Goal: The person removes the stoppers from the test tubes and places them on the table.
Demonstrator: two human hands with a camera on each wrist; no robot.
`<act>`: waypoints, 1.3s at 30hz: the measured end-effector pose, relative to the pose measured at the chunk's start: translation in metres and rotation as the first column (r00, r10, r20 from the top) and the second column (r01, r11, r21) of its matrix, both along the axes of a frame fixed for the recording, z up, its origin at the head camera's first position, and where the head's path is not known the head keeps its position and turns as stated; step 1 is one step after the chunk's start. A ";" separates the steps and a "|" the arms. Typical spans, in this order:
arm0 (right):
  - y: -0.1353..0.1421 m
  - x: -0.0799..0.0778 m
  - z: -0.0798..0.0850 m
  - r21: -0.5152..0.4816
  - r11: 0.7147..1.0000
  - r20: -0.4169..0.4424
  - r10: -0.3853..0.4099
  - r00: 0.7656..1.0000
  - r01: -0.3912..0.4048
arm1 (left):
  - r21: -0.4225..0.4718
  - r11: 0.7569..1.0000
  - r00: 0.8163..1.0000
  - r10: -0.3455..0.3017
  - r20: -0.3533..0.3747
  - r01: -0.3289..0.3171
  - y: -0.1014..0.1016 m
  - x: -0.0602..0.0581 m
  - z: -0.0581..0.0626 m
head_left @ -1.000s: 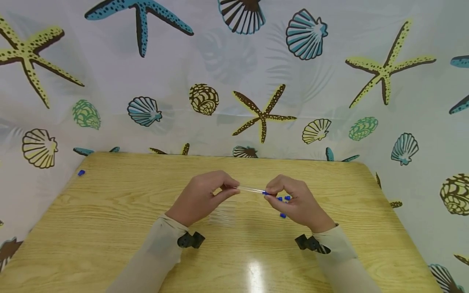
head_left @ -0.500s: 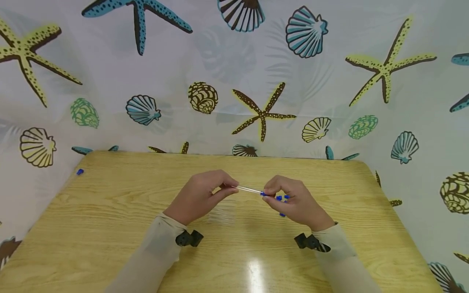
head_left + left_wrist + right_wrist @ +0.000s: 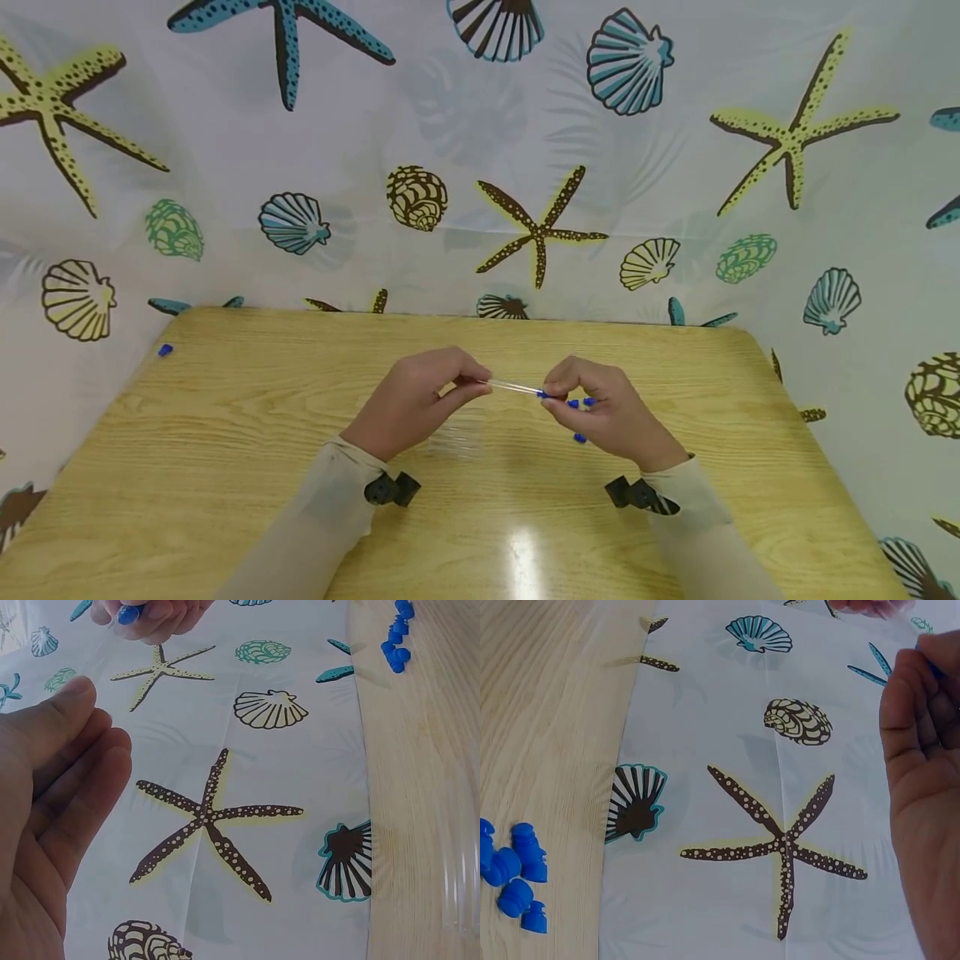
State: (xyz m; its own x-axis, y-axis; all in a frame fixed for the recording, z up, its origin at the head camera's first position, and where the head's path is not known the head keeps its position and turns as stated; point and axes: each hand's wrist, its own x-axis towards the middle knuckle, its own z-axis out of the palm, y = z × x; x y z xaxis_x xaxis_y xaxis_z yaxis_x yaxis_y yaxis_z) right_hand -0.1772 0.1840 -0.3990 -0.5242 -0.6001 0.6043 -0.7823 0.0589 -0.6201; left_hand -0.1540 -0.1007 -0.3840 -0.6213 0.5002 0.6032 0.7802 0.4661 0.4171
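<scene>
Above the middle of the table, a thin clear test tube (image 3: 513, 386) spans the gap between both hands, almost level. My left hand (image 3: 416, 400) pinches its left end between thumb and fingertips. At the other end a blue cap (image 3: 542, 393) meets the tube, pinched by my right hand (image 3: 603, 410). How deep the cap sits cannot be told. In the left wrist view, the blue cap (image 3: 129, 614) sticks out from the right hand's fingers. More clear test tubes (image 3: 457, 437) lie side by side on the table, below and beside my left hand.
Several loose blue caps (image 3: 514, 896) lie on the wooden table (image 3: 225, 467) under and beside my right hand. One more blue cap (image 3: 166, 350) is at the table's far left edge. A cloth (image 3: 345, 275) printed with shells and starfish hangs behind the table.
Both hands keep their hold on the tube and cap, in nearly the same place. The head view shifts only slightly.
</scene>
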 end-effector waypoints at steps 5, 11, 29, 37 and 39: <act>0.004 -0.002 -0.001 -0.001 1.000 0.022 -0.019 1.000 0.019 | -0.025 1.000 1.000 0.007 0.017 -0.007 0.004 0.000 -0.002; -0.005 0.000 -0.001 -0.051 0.995 -0.039 -0.084 0.996 0.082 | 0.009 0.999 0.999 0.050 -0.021 -0.050 0.002 0.000 -0.003; 0.002 -0.001 0.000 -0.010 0.998 -0.005 -0.062 0.998 0.062 | 0.003 1.000 1.000 0.015 0.005 -0.015 0.005 -0.001 -0.008; 0.000 0.003 0.004 -0.072 0.991 -0.078 -0.119 0.990 0.113 | 0.029 0.996 0.994 0.081 0.076 -0.083 -0.002 0.000 -0.004; 0.000 0.003 0.005 -0.051 0.993 -0.065 -0.114 0.991 0.111 | 0.038 0.996 0.992 0.079 0.101 -0.083 -0.004 0.000 -0.003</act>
